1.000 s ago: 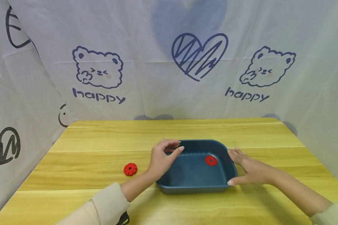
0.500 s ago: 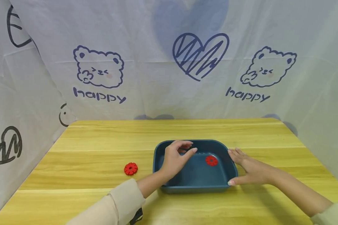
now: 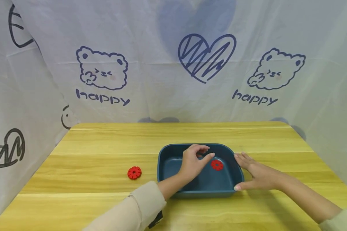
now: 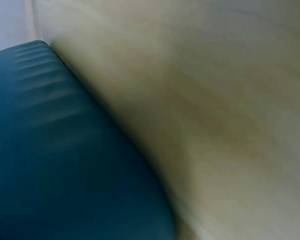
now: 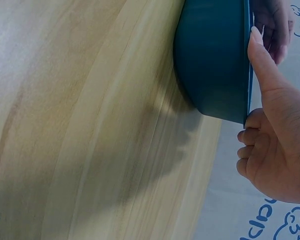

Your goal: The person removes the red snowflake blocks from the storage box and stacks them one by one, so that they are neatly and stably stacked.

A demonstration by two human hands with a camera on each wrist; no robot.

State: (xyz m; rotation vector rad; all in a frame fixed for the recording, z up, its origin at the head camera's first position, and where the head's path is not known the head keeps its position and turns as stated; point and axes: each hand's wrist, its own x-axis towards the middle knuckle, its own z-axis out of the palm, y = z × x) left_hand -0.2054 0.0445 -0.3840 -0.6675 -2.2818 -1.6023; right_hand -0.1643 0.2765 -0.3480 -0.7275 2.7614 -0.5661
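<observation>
A dark teal rectangular basin (image 3: 203, 193) stands on the table with one red notched plastic disc (image 3: 217, 165) on its floor. My left hand (image 3: 192, 163) is over the basin, left of that disc. Its thumb and curved fingers are apart, with nothing seen between them. At the basin's right end my right hand (image 3: 257, 175) touches the rim with thumb and fingertips spread; the right wrist view shows the thumb along the rim. Another red notched disc (image 3: 134, 172) lies on the table left of the basin. The left wrist view has only the basin's outer wall (image 4: 65, 135) and blurred table.
The wooden table (image 3: 84, 141) has light yellow planks. Behind it hangs a white cloth (image 3: 150, 89) printed with bears, hearts and the word "happy". A dark strap-like piece (image 3: 156, 219) shows under the left sleeve (image 3: 133, 208).
My left hand has moved right across the basin, from its left rim toward the disc inside. The right hand, basin and both discs have stayed in place.
</observation>
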